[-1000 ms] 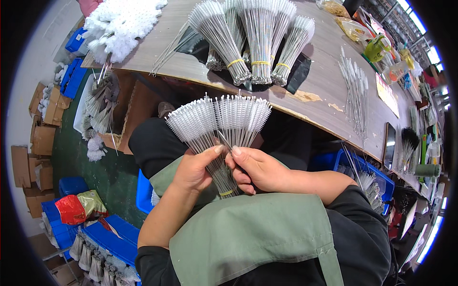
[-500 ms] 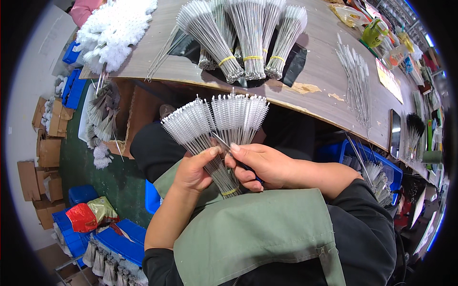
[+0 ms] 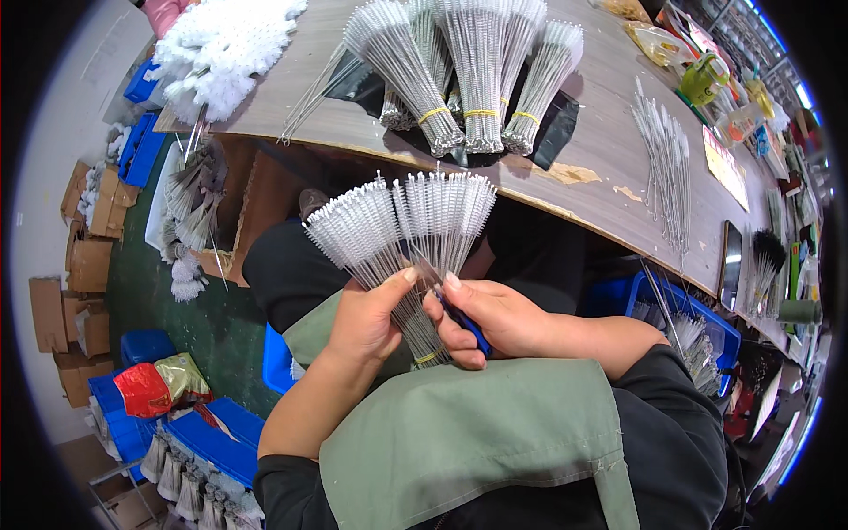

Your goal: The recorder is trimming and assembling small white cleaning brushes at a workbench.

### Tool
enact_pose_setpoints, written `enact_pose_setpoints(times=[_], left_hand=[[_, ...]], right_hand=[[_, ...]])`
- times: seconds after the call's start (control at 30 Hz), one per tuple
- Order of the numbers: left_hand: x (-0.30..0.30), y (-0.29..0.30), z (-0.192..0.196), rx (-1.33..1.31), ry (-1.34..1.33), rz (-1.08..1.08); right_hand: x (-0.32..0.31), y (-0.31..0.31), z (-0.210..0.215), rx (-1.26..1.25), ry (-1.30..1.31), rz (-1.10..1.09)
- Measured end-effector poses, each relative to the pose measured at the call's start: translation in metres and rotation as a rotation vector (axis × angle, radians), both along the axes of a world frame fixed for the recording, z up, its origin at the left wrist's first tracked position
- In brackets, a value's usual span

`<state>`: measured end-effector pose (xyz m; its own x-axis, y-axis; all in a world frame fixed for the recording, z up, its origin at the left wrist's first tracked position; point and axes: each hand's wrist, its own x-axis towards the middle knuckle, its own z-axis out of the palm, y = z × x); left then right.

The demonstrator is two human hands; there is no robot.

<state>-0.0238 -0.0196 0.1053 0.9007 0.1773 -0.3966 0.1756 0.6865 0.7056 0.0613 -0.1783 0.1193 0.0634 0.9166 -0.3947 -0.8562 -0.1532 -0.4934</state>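
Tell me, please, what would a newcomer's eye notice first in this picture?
At the centre, the left hand grips a fanned bundle of thin wire brushes with white bristle tips, while the right hand holds a blue-handled tool against the wires. Beyond them, on the wooden table, lie three similar bundles tied with yellow bands. A heap of fluffy white brushes sits at the table's far left end.

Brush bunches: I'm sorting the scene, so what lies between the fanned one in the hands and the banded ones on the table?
Only the wooden table's front edge, seen in the head view.
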Motion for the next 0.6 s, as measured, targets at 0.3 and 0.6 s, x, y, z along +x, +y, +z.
enact_pose_setpoints(times=[0.3, 0.6], left_hand=[[-0.002, -0.006, 0.003, 0.046, 0.052, 0.1], [-0.001, -0.009, 0.004, 0.077, 0.074, 0.141]], right_hand=[[-0.008, 0.004, -0.006, 0.025, 0.021, -0.013], [-0.013, 0.006, -0.002, -0.001, 0.031, -0.018]])
